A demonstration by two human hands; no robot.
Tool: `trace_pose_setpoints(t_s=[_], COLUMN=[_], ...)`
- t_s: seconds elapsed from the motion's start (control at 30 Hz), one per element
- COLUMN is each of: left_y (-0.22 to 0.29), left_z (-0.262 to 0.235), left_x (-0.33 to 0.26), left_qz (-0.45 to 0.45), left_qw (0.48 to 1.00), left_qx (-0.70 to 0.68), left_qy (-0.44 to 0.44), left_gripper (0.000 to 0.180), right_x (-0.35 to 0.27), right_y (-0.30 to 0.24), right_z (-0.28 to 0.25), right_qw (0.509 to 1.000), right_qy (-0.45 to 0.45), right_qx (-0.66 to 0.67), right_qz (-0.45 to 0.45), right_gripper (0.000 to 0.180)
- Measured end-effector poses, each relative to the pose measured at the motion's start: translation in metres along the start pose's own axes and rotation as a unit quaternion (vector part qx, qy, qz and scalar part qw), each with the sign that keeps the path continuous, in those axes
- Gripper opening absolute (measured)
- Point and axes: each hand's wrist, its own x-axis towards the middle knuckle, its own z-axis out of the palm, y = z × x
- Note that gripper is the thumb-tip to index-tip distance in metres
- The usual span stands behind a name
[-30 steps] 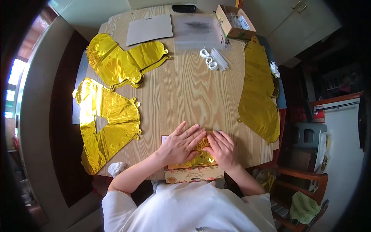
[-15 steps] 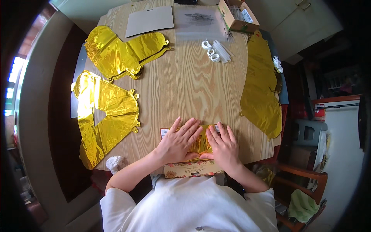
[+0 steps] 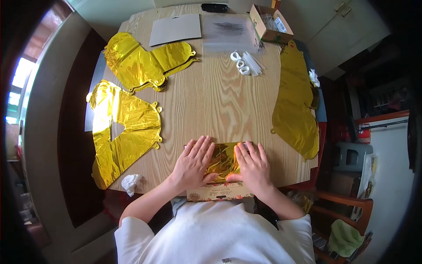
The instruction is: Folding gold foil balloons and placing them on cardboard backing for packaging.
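Note:
Close to my body, at the near table edge, lies a flat packet with a printed card header (image 3: 220,192) and folded gold foil (image 3: 224,159) showing in its middle. My left hand (image 3: 192,163) presses flat on the left part of the foil, fingers extended and pointing away from me. On its right part rests my right hand (image 3: 252,166), also flat with fingers out. A strip of gold foil shows between the two hands; the packet's sides are hidden beneath them.
Gold foil balloons lie at the far left (image 3: 149,59), near left (image 3: 127,123) and right (image 3: 296,101). Farther back are white ribbon rolls (image 3: 240,64), clear straws (image 3: 252,64), a grey board (image 3: 176,31), a plastic sheet (image 3: 228,33) and a cardboard box (image 3: 271,25). Crumpled tissue (image 3: 131,184) sits near left.
My left hand has slid to the left across the packet, baring more gold foil between the hands. My right hand stays almost in place. The view has shifted slightly.

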Motion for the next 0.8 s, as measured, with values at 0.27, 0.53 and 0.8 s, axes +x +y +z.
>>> trace_pose_setpoints(t_s=[0.27,0.53,0.8], left_y=[-0.009,-0.013,-0.013], left_z=[-0.004,-0.005,-0.017], left_x=[-0.022,-0.031,-0.019], left_qz=[-0.048,-0.078,-0.076], left_qw=[0.997,0.994,0.993], left_qx=[0.063,0.069,0.087], left_qy=[-0.006,-0.016,0.038], left_gripper=[0.096,0.109,0.090], right_x=[0.000,0.001,0.000], right_y=[-0.002,-0.004,-0.002], right_z=[-0.002,-0.005,0.000], right_qw=[1.000,0.999,0.999], right_qy=[0.001,-0.015,-0.007], right_qx=[-0.022,-0.035,-0.032], right_qz=[0.004,0.021,0.035], right_gripper=[0.099,0.105,0.111])
